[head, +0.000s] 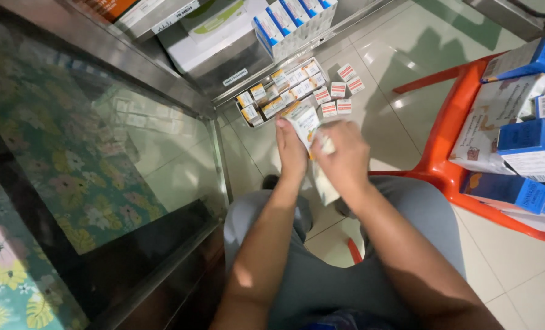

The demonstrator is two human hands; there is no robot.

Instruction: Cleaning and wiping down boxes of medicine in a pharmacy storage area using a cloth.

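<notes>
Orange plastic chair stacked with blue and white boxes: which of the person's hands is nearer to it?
Right. The right hand is on the side toward the orange plastic chair, apart from it. The left hand is farther, beyond the white packet both hold.

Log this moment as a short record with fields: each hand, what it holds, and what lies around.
left hand: grips the upper part of a white carton
right hand: closed on the same carton, lower down
carton: held above the lap, over the floor
tray: on the tiled floor ahead, filled with small boxes
orange chair: to the right, stacked with blue and white boxes
glass counter: to the left
</notes>
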